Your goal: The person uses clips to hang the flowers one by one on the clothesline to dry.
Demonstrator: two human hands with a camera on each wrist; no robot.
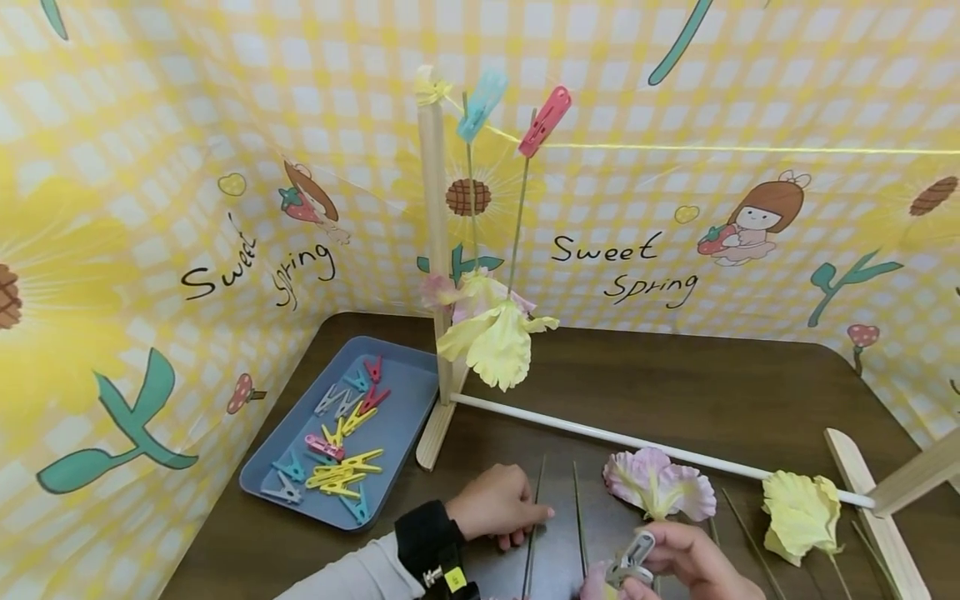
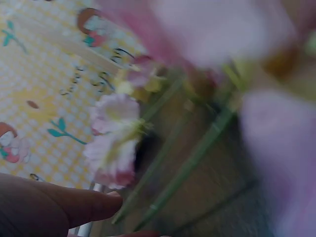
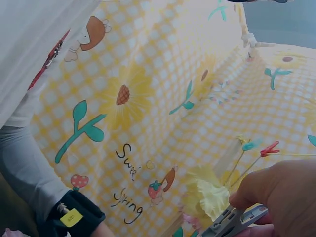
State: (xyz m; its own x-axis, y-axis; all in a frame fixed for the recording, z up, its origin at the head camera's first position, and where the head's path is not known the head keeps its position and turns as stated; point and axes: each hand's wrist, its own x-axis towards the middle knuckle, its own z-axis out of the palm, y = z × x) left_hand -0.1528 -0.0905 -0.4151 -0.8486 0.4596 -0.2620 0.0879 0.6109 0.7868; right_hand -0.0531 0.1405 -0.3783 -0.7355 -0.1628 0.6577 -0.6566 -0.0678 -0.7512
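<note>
My right hand [image 1: 693, 562] pinches a grey clothespin [image 1: 636, 557] between thumb and fingers at the front of the table; the right wrist view shows this clothespin [image 3: 234, 222] close up. My left hand [image 1: 498, 504] reaches low over the table, its foremost digit lying across a thin green flower stem [image 1: 536, 492]. In the left wrist view, the straight thumb [image 2: 94, 205] is close to the stem ends [image 2: 143, 222], with a gap between it and the fingers below. Pink-and-yellow flowers [image 2: 116, 140] lie beyond the thumb. Another pink flower [image 1: 660, 483] rests right of centre.
A yellow string [image 1: 712, 148] runs from a wooden post [image 1: 432, 208]. Blue [image 1: 482, 104] and pink [image 1: 545, 122] clothespins hold two upside-down flowers there. A blue-grey tray [image 1: 408, 392] of clothespins stands left. A white rod [image 1: 570, 427] crosses behind a yellow flower [image 1: 798, 512].
</note>
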